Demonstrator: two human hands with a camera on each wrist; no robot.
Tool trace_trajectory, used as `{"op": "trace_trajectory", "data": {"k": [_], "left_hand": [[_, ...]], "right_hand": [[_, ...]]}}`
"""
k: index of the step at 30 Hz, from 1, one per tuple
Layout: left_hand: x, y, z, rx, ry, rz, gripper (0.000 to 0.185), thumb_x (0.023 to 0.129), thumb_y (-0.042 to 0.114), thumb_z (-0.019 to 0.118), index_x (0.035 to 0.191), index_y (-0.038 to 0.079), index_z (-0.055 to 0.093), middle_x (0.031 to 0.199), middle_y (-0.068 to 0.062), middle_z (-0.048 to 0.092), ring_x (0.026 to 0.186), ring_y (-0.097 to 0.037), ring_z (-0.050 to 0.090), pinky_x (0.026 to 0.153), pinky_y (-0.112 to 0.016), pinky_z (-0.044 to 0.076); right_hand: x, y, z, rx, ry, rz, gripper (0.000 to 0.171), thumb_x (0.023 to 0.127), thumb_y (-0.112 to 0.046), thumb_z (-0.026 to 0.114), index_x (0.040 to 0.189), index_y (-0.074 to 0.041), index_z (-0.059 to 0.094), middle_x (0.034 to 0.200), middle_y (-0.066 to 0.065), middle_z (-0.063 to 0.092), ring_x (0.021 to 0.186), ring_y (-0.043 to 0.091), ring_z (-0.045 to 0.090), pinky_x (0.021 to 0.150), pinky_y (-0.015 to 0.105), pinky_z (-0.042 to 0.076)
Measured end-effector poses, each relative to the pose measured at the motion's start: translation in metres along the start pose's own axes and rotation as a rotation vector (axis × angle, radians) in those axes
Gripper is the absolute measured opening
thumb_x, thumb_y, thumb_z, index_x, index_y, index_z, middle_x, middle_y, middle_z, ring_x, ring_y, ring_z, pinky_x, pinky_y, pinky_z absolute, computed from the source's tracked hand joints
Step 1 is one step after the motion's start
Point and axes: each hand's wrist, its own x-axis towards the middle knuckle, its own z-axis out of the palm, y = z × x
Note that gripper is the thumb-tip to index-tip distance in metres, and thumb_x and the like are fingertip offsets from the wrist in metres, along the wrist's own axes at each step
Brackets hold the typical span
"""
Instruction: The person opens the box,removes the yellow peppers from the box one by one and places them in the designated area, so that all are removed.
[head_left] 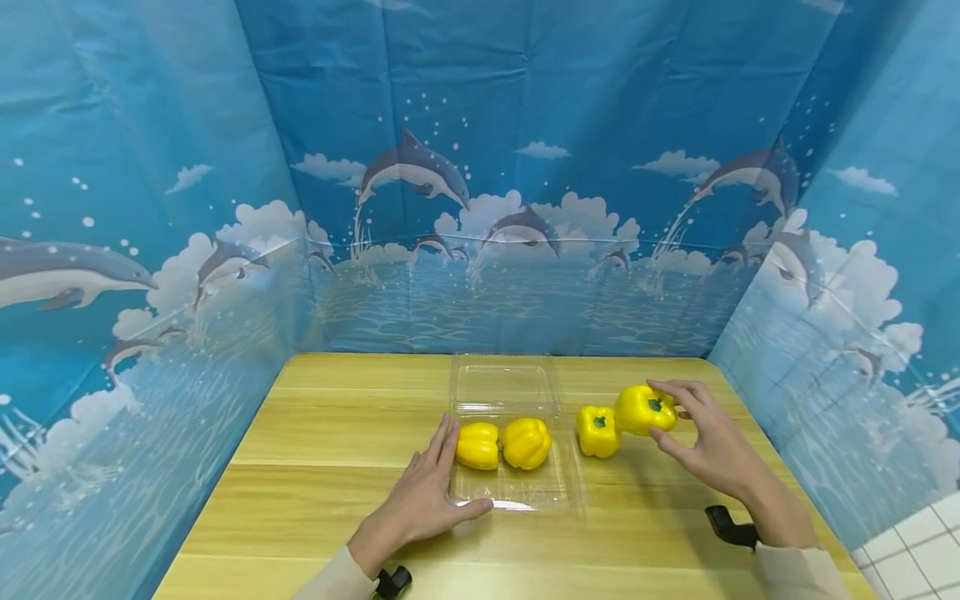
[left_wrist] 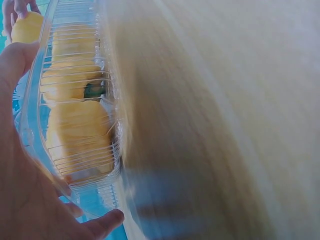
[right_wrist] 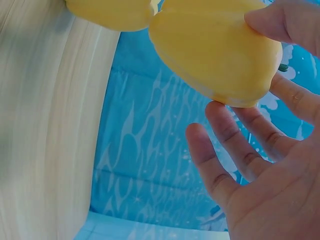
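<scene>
A clear plastic clamshell box (head_left: 517, 492) lies open on the wooden table (head_left: 322, 467), with two yellow bell peppers (head_left: 477, 445) (head_left: 527, 442) in its near tray. My left hand (head_left: 431, 492) rests flat with straight fingers against the tray's left edge; its fingers (left_wrist: 102, 222) show beside the ribbed box wall (left_wrist: 75, 170). My right hand (head_left: 701, 437) pinches a third yellow pepper (head_left: 643, 408) (right_wrist: 215, 50) between thumb and fingers, just above the table. A fourth pepper (head_left: 597, 431) (right_wrist: 110, 12) lies on the table, touching the held one.
Blue dolphin-print curtains (head_left: 480, 167) wall in the table on three sides. The box's lid (head_left: 504, 385) lies open toward the back. Black wrist-camera mounts (head_left: 731, 527) sit at both sleeves. Bare wood spreads left and front.
</scene>
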Motion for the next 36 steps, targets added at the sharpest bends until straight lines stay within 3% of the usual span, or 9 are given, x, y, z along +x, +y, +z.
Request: {"op": "trace_trajectory", "data": {"k": [6,12,17,27,31,36], "left_hand": [[0.001,0.000,0.001,-0.005,0.001,-0.001,0.138,0.095,0.089,0.073,0.190,0.019,0.001,0.198,-0.001,-0.014,0.179,-0.047,0.031,0.144,-0.077,0.024],[0.001,-0.001,0.001,-0.003,0.004,0.000,0.138,0.095,0.089,0.073,0.190,0.020,0.000,0.199,-0.006,-0.011,0.179,-0.047,0.032,0.144,-0.077,0.025],[0.001,-0.001,0.001,-0.003,0.003,-0.002,0.138,0.095,0.089,0.073,0.190,0.019,0.001,0.199,-0.005,-0.011,0.179,-0.047,0.031,0.145,-0.076,0.025],[0.001,-0.001,0.000,-0.003,-0.009,-0.003,0.138,0.096,0.090,0.071,0.190,0.020,-0.001,0.199,-0.006,-0.011,0.177,-0.048,0.035,0.144,-0.079,0.025],[0.001,-0.001,0.000,-0.002,-0.009,-0.003,0.137,0.096,0.089,0.071,0.190,0.020,-0.001,0.199,-0.003,-0.013,0.177,-0.048,0.035,0.144,-0.079,0.025],[0.001,0.000,0.000,0.003,-0.005,-0.002,0.137,0.096,0.089,0.071,0.190,0.020,0.000,0.199,-0.004,-0.012,0.177,-0.048,0.035,0.143,-0.079,0.025]], "right_hand": [[-0.003,0.007,-0.001,0.001,-0.002,0.010,0.078,0.095,-0.001,0.094,0.166,-0.010,0.063,0.151,0.018,0.063,0.129,0.032,0.062,0.101,-0.001,0.043],[-0.005,0.013,-0.001,-0.028,-0.005,0.014,0.078,0.094,-0.001,0.095,0.166,-0.009,0.063,0.150,0.018,0.064,0.127,0.032,0.063,0.095,0.020,0.062],[-0.008,0.018,0.001,-0.041,-0.012,0.012,0.077,0.093,-0.001,0.095,0.164,-0.007,0.064,0.149,0.020,0.065,0.125,0.034,0.065,0.091,0.037,0.070],[-0.014,0.030,0.010,-0.009,-0.071,0.063,0.072,0.096,-0.002,0.093,0.161,-0.001,0.064,0.146,0.027,0.064,0.125,0.047,0.067,0.088,0.065,0.070],[-0.016,0.033,0.014,0.005,-0.102,0.096,0.070,0.097,-0.002,0.092,0.161,0.001,0.063,0.147,0.030,0.063,0.126,0.049,0.066,0.090,0.070,0.069],[-0.018,0.036,0.019,0.004,-0.155,0.145,0.070,0.099,-0.005,0.091,0.162,0.001,0.062,0.148,0.032,0.063,0.128,0.050,0.067,0.092,0.068,0.068]]}}
